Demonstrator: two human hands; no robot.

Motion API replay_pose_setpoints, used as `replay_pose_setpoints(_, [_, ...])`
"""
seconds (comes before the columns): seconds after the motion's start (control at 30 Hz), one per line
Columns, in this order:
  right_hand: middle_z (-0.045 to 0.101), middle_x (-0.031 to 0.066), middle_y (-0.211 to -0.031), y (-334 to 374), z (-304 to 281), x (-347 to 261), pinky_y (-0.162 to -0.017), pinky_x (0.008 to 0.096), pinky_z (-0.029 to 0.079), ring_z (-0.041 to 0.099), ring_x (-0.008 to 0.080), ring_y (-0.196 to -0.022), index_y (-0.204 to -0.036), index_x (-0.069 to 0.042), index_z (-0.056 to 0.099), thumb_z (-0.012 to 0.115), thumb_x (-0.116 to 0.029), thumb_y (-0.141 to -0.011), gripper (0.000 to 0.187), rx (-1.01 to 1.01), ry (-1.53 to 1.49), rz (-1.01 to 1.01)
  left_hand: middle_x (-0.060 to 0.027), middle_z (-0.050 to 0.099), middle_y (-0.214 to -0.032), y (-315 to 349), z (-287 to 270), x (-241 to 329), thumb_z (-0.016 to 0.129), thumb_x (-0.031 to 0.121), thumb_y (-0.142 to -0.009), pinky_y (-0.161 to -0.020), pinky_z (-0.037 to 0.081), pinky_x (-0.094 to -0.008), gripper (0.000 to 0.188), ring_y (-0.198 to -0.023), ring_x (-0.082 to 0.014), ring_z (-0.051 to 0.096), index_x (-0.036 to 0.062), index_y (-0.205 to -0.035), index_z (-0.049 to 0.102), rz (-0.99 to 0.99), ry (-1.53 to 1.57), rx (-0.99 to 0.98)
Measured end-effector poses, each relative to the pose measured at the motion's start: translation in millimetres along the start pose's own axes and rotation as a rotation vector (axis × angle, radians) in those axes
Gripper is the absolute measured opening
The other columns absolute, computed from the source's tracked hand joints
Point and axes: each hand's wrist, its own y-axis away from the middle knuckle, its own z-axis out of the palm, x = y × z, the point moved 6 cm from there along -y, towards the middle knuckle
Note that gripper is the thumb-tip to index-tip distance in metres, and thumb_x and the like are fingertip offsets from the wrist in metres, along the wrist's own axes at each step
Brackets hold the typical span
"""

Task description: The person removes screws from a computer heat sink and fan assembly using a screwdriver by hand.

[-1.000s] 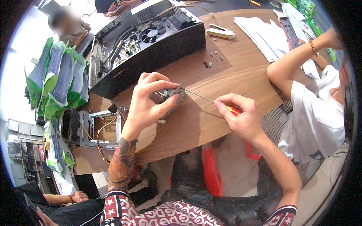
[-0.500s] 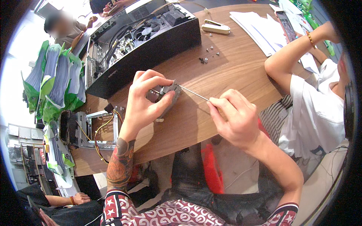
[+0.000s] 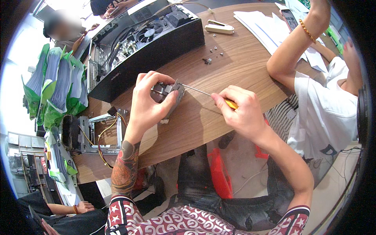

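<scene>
My left hand (image 3: 145, 105) is closed on a small grey metal computer part (image 3: 178, 95), thumb and fingers gripping it from either side just above the table. In my right hand (image 3: 242, 113) is a screwdriver with a yellow handle (image 3: 231, 104), mostly wrapped by the fingers. Its thin steel shaft (image 3: 196, 89) points left, and the tip meets the upper edge of the metal part. Whether the tip sits in a screw is too small to tell. A small pale piece (image 3: 165, 121) lies on the table below the part.
An opened black computer case (image 3: 152, 58) stands behind my hands. Several loose screws (image 3: 208, 61) and a stapler (image 3: 220, 28) lie to its right. A metal bracket with cables (image 3: 102, 135) is at left. Papers (image 3: 258, 33) and a co-worker's arm (image 3: 288, 53) are at right.
My right hand has turned around the screwdriver and shifted slightly, so its yellow handle now shows. The co-worker's arm at right has swung up and left. My left hand keeps its grip.
</scene>
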Motion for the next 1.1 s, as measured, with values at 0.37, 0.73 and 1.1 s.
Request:
replay_pose_setpoints(0.37, [0.067, 0.0154, -0.079, 0.0, 4.7, 19.7, -0.067, 0.0343, 0.050, 0.067, 0.0276, -0.073, -0.081, 0.002, 0.069, 0.074, -0.016, -0.085, 0.019, 0.043, -0.100, 0.065, -0.0084, 0.067, -0.089, -2.0, -3.6, -5.1, 0.073, 0.016, -0.070, -0.084, 0.045, -0.0369, 0.021, -0.090, -0.0275, 0.056, 0.0053, -0.088, 0.070, 0.079, 0.011, 0.040])
replay_pose_setpoints(0.73, [0.063, -0.0021, -0.071, -1.2, 6.9, 42.4, -0.057, 0.0215, 0.042, 0.052, 0.0034, -0.063, -0.084, -0.001, 0.070, 0.071, -0.025, -0.092, 0.025, -0.104, -0.221, 0.347, -0.0130, 0.070, -0.094, -6.7, 10.1, -19.9, 0.071, 0.025, -0.071, -0.090, 0.048, -0.0397, 0.029, -0.095, -0.0312, 0.058, 0.0058, -0.092, 0.074, 0.075, -0.019, 0.091])
replay_pose_setpoints(1.1, [0.049, -0.0053, -0.057, -5.6, 0.8, 51.9, -0.043, 0.0208, 0.029, 0.042, 0.0020, -0.048, -0.076, -0.007, 0.062, 0.067, -0.029, -0.094, 0.029, -0.096, -0.330, 0.560, -0.0129, 0.067, -0.094, 17.6, -17.6, -14.0, 0.068, 0.019, -0.075, -0.087, 0.049, -0.0431, 0.019, -0.099, -0.0330, 0.058, 0.0074, -0.090, 0.074, 0.040, -0.101, 0.029])
